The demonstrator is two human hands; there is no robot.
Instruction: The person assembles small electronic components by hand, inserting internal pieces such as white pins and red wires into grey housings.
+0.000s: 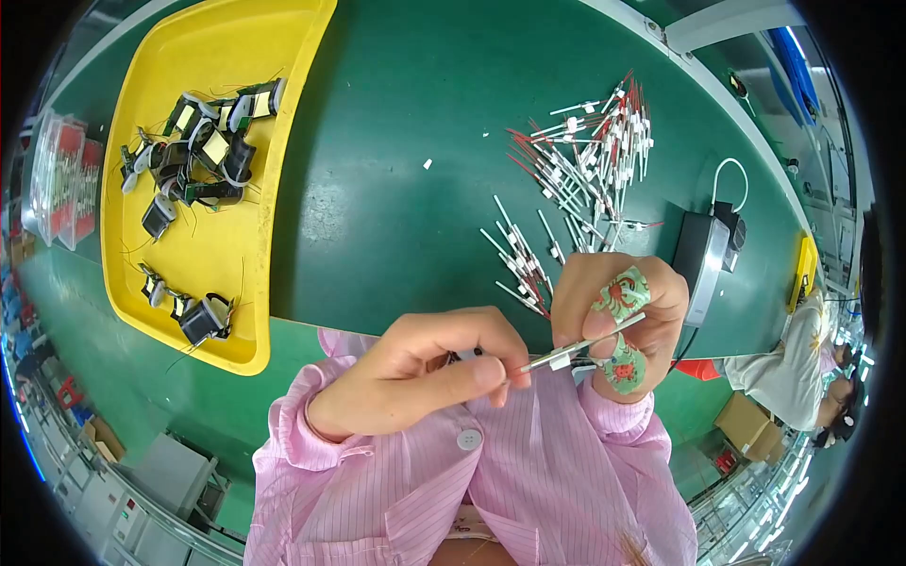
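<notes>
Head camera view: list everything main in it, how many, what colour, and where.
wire piece: one, white with red, between both hands
other wire pieces: many, white and red, table's right half
tray: one, yellow, left
black parts: over a dozen, some pale-yellow padded, in tray
clear boxes: count unclear, clear and red, far left
scraps: two, white, mid-table
device: one, silver and black, table's right
cable: one, white, looped by device
table: one, green, centre
another person: one, pale clothing, right edge
shirt: one, pink striped, bottom
left hand: one, bare, centre
right hand: one, green patterned bandages, right of centre
</notes>
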